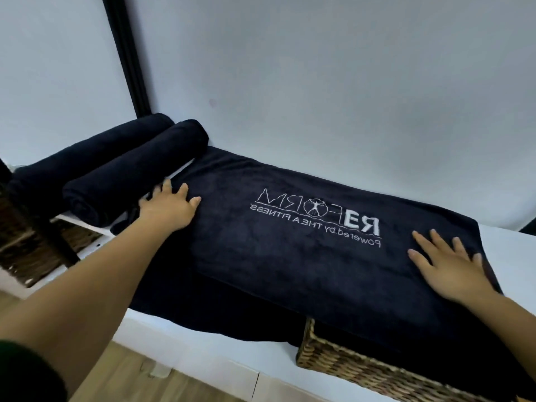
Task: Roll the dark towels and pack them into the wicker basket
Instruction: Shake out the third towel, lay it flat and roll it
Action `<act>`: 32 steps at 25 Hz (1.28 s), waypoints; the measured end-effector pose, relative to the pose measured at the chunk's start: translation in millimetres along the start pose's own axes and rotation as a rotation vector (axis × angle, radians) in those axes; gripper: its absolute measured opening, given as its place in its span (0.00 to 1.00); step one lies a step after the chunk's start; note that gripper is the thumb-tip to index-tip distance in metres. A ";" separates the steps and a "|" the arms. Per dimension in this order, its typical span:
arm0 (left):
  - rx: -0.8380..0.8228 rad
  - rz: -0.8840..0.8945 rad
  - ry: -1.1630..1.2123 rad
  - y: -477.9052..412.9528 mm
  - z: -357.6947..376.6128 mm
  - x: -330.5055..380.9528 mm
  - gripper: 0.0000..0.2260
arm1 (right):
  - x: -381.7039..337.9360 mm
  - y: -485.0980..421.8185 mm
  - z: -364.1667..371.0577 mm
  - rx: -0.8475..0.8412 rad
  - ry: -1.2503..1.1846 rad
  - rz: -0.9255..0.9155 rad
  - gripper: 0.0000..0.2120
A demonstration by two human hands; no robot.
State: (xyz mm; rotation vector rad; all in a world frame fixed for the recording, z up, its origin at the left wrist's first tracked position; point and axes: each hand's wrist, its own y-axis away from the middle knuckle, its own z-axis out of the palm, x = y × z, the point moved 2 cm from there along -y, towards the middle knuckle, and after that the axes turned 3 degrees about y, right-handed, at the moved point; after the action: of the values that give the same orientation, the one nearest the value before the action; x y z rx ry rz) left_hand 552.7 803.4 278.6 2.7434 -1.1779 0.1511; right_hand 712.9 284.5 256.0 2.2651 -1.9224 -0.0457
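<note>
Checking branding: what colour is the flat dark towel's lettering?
White lettering on the flat dark towel; head view.

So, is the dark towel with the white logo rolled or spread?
Spread flat. The dark towel with white logo lies unrolled under the left hand and right hand.

A white shelf (203, 340) stands against a pale wall (319, 82) (black post (127, 53) at left).
</note>
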 end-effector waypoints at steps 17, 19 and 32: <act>0.201 -0.009 0.082 140.9 46.1 219.6 0.26 | -42.7 -96.6 -17.7 0.100 -0.045 -1.225 0.35; 0.105 0.169 0.160 212.9 73.6 322.1 0.34 | -45.9 -94.7 -20.1 0.101 -0.229 -1.251 0.33; -0.047 0.343 0.022 312.8 101.0 426.3 0.10 | 112.8 -190.3 -49.4 0.225 0.175 -1.742 0.24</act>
State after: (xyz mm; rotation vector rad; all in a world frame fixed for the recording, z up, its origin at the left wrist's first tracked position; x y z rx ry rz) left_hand 621.3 269.5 275.2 2.4711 -1.6150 0.1883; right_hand 924.3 208.5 286.1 3.0562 0.5431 0.1465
